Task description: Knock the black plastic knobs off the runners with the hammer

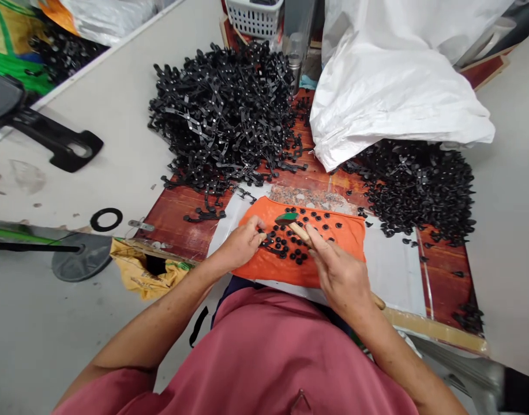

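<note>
My right hand point(344, 276) is wrapped round the wooden handle of a small hammer point(299, 231); its dark, green-faced head is raised over an orange cloth point(247, 256). At the cloth's left side, my left hand point(244, 242) pinches a black plastic linkage piece point(270, 246) between thumb and fingers. Several small round black pegs point(296, 253) stand on the cloth beside that piece and under the hammer. My left fingertips hide part of the piece, and whether the hammer touches anything cannot be told.
A large heap of black linkage pieces point(229, 109) covers the back left of the reddish table point(173, 222). At the right, loose black pegs point(420, 190) spill from under a white sack point(398, 98). A yellow bag point(134, 268) hangs at the left edge.
</note>
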A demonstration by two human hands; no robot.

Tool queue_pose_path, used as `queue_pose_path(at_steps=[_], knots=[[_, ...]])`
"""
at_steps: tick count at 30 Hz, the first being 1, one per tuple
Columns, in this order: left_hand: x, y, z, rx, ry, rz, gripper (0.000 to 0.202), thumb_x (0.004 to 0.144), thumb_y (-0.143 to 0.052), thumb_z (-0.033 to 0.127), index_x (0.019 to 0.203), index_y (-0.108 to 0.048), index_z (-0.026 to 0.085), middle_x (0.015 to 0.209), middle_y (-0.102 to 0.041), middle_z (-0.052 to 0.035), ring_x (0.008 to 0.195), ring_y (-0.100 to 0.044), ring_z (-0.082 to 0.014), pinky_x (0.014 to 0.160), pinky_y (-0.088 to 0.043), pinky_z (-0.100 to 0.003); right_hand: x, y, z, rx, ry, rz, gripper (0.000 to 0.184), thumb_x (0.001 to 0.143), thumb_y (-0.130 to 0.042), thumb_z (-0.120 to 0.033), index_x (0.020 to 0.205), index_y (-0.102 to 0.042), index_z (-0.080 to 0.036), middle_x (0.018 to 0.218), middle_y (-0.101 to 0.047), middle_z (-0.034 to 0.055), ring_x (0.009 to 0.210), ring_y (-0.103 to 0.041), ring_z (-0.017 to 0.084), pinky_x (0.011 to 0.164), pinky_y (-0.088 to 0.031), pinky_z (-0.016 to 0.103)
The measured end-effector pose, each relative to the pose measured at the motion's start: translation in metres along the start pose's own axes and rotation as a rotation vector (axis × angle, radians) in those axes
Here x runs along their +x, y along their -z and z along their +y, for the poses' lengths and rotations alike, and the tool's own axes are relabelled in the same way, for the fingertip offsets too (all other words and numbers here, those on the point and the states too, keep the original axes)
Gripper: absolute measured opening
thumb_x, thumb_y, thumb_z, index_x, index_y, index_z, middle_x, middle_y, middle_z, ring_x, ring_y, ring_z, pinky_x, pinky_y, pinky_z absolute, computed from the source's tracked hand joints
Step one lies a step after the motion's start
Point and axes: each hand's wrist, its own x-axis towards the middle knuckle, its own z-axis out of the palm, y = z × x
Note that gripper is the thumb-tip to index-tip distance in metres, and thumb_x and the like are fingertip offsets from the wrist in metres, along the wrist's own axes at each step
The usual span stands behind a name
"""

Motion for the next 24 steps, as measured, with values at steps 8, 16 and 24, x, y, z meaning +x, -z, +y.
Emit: queue_pose_path(at_steps=[8,16,24], knots=[[-0.008,0.009,0.009,-0.090,-0.059,-0.004,0.027,0.095,-0.046,0.027,0.121,-0.044,0.021,0.064,-0.047,0.0070,0.062,-0.045,-0.0158,0.067,-0.034,-0.028,0.007,0.001,0.001,0.171,-0.017,-0.078,0.051,0.108,-0.044,-0.028,0.158,-0.045,-0.033,0.111,-0.079,0.0067,0.087,-0.076,0.021,0.073,-0.057,0.029],[-0.031,0.022,0.014,-0.723,0.046,-0.204,0.043,0.089,-0.064,0.059,0.107,-0.050,0.023,0.075,-0.049,0.0027,0.066,-0.044,-0.0132,0.061,-0.033,-0.025,0.002,0.012,0.014,0.739,-0.143,0.047,0.048,0.106,-0.045,-0.040,0.150,-0.055,-0.024,0.116,-0.076,0.0053,0.095,-0.071,0.022,0.085,-0.056,0.033],[-0.021,0.020,0.024,-0.593,-0.021,-0.205,0.045,0.087,-0.066,0.058,0.111,-0.055,0.022,0.075,-0.054,0.0022,0.070,-0.050,-0.0136,0.067,-0.041,-0.025,0.013,0.018,0.002,0.866,-0.128,0.008,0.022,0.102,-0.050,-0.035,0.098,-0.067,-0.021,0.086,-0.068,0.0004,0.081,-0.061,0.017,0.077,-0.046,0.027]])
